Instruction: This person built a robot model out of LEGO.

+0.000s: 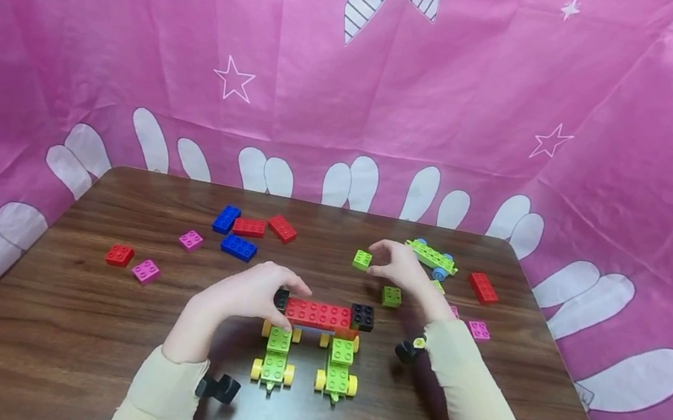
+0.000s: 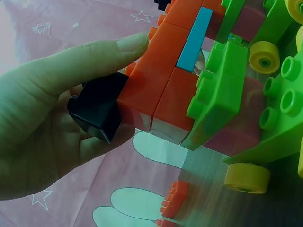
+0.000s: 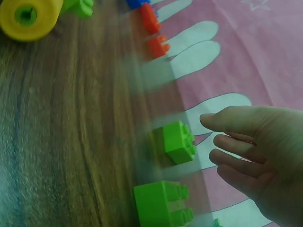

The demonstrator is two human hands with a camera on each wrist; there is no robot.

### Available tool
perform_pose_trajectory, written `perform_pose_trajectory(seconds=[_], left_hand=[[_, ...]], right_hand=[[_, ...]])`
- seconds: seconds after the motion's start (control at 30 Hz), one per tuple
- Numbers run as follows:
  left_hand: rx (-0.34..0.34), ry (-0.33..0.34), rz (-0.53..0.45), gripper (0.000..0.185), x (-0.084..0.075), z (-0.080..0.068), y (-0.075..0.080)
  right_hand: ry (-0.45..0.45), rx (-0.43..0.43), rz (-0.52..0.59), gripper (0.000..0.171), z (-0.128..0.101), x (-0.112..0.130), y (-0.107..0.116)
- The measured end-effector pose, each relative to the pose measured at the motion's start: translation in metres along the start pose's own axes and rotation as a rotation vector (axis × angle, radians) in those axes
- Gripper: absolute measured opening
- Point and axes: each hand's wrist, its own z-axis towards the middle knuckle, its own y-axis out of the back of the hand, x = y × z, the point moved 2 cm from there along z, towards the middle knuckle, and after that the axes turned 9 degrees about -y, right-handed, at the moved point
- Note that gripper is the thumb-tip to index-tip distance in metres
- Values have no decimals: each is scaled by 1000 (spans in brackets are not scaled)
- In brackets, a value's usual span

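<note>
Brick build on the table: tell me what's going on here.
A person's left hand holds the brick build by its left end, where a black brick sits. The build stands on yellow wheels. The right hand hovers, holding nothing, next to a small green brick. Loose blue bricks and red bricks lie farther back on the table.

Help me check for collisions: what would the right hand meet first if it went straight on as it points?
Likely the small square green plastic brick just ahead of the right hand; a gap shows in the right wrist view, though depth is unclear.
</note>
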Motion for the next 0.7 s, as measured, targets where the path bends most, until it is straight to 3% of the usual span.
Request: perform_pose_trajectory(seconds=[0.27, 0.7], left_hand=[[6, -1, 3, 45, 5, 1, 1], [-1, 11, 56, 36, 5, 1, 1]], right_hand=[[-39, 93, -40, 58, 12, -7, -7], [-38, 110, -156, 61, 27, -10, -17]])
